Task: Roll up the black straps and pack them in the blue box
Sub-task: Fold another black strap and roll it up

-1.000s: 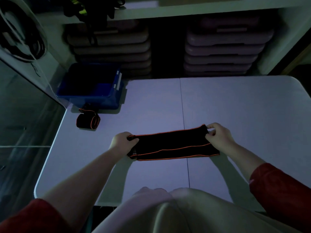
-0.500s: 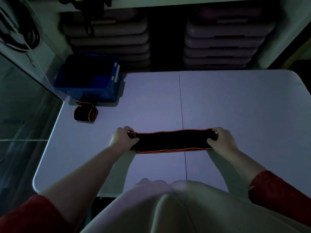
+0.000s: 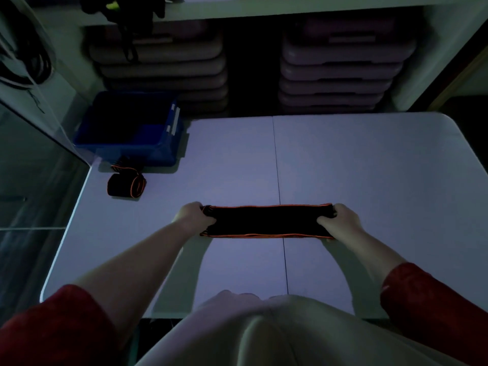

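Two hands on one black strap [image 3: 266, 221], stretched flat across the white table [image 3: 369, 167] right over its centre seam [image 3: 277, 180]. Our left hand [image 3: 194, 216] grips the strap's 9 o'clock end, our right hand [image 3: 339, 220] grips the 3 o'clock end, fingers curled around the fabric on both sides. The strap reads as folded double, orange edging running along its long edges, and it lies level, close to the table top; we cannot tell if it touches the surface.

At 10 o'clock from the strap, well apart, a rolled strap [image 3: 126, 185] sits on the table, black with orange trim, coil end facing roughly 3 o'clock. Just beyond it at 12 o'clock sits the blue box [image 3: 163, 149], at the table's far left corner, with another bit of black-and-orange strap [image 3: 124, 167] wedged between roll and box wall. The box interior is too dark to read.

Past the table's far edge, stacks of grey trays [image 3: 335, 70] fill the shelf [image 3: 264, 9] bays. Both our sleeves [image 3: 427, 299] are red, pushed up the forearms.
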A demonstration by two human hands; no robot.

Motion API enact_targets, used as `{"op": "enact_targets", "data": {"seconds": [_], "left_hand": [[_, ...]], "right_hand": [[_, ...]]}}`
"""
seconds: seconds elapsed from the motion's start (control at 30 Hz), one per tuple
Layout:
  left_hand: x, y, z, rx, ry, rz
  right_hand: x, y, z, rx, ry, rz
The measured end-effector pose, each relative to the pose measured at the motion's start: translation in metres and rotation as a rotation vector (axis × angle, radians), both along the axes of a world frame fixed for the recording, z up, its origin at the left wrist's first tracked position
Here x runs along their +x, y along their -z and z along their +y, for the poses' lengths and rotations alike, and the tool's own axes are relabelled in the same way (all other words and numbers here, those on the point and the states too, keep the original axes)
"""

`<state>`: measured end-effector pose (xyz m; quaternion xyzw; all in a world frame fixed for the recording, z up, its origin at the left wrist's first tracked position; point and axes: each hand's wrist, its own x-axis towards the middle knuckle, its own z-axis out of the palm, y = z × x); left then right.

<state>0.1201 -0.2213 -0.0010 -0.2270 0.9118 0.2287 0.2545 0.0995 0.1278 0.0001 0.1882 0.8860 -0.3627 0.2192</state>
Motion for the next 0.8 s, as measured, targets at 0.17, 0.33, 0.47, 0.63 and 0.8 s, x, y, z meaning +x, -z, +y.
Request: {"op": "enact_targets", "data": {"seconds": [0.17,0.33,0.47,0.63,0.8], "left_hand": [[-0.064,-0.016,0.009,0.103,0.045,0.16],[-0.149,-0.042,0.026,0.078,0.225,0.301],[-0.217,-0.067,0.053,0.03,0.438,0.39],[-0.248,-0.076,0.079,-0.006,0.61,0.361],[-0.198,-0.05,0.089,0.075,0.652,0.322]], "right_hand": [[-0.005,-0.002,-0.001,-0.054,0.184,0.073],[-0.009,-0.005,-0.012,-0.166,0.404,0.025],[-0.015,0.0,-0.027,-0.246,0.376,-0.074],[-0.02,0.003,-0.048,-0.416,0.415,-0.184],[-0.01,0.014,-0.064,-0.531,0.412,-0.286]]}}
